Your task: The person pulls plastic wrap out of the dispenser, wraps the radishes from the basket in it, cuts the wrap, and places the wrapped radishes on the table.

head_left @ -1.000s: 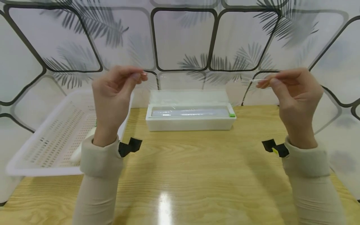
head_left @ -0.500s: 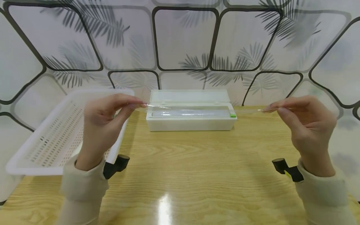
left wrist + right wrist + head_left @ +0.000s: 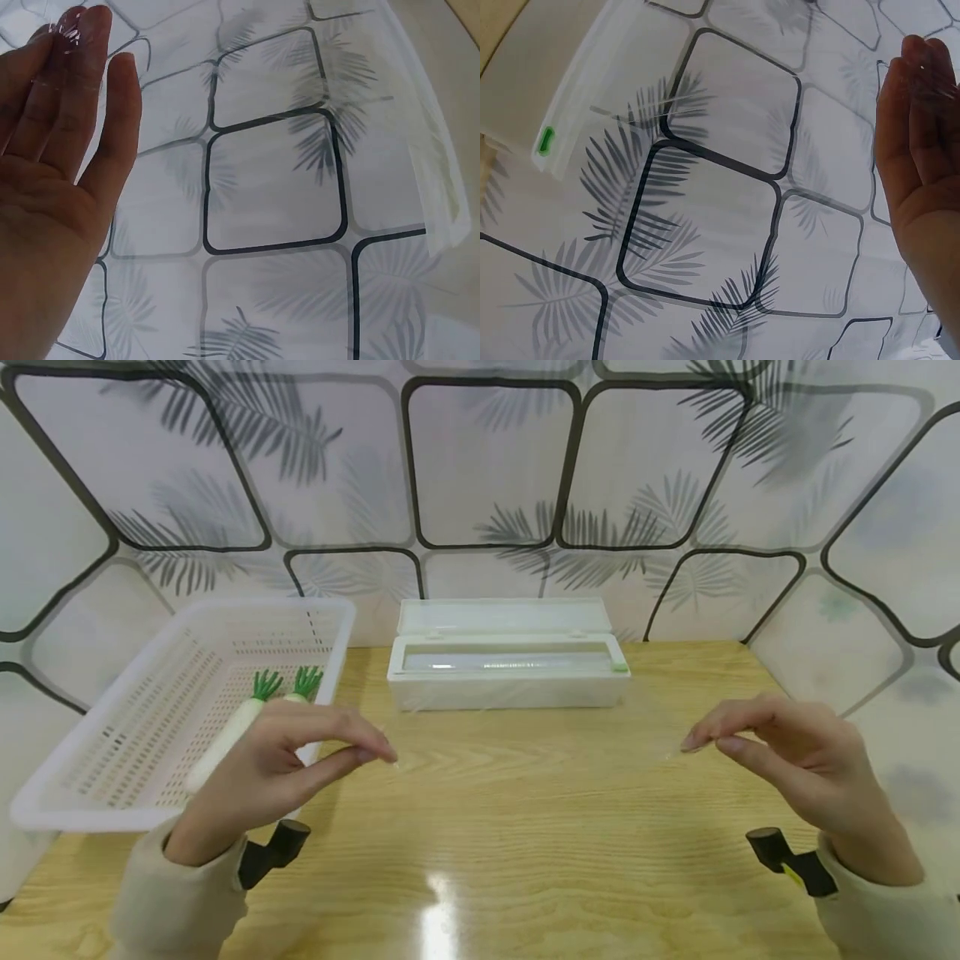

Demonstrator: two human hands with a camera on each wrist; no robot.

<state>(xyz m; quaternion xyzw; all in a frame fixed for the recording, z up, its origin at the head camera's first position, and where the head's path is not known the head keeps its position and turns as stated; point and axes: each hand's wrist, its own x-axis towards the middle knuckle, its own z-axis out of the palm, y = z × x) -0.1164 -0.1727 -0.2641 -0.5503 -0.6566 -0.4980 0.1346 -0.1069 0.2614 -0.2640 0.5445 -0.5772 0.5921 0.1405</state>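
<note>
Cling film [image 3: 71, 34] is in the air above the table [image 3: 525, 860], spanning the gap between the two hands, on the near side of the white box [image 3: 510, 691]. Very clear; mostly only glints and wrinkles at the fingertips show, so the lower edge can't be traced.

Left hand [image 3: 288, 760]: pinching one end of it, thumb against fingertips, little finger standing off. Right hand [image 3: 795, 756]: same pinch on the other end. Hands well apart, roughly level.

Handling, my read: next to no weight, limp, no stiffness of its own. Likely clings to skin and to itself, so slack would fold and stick. Thin enough to stretch or tear with a hard tug. Best hold is the two corners, light pinch, even tension; avoid bunching it or grabbing mid-sheet.

Around it: box lid [image 3: 502, 618] is up, film roll [image 3: 510, 662] shows through the window, green tab [image 3: 619, 667] at the right end. White basket [image 3: 105, 819] on the left with a white radish [image 3: 232, 739] and a second green top [image 3: 307, 681] beside it, the rest mostly hidden by the left hand.
</note>
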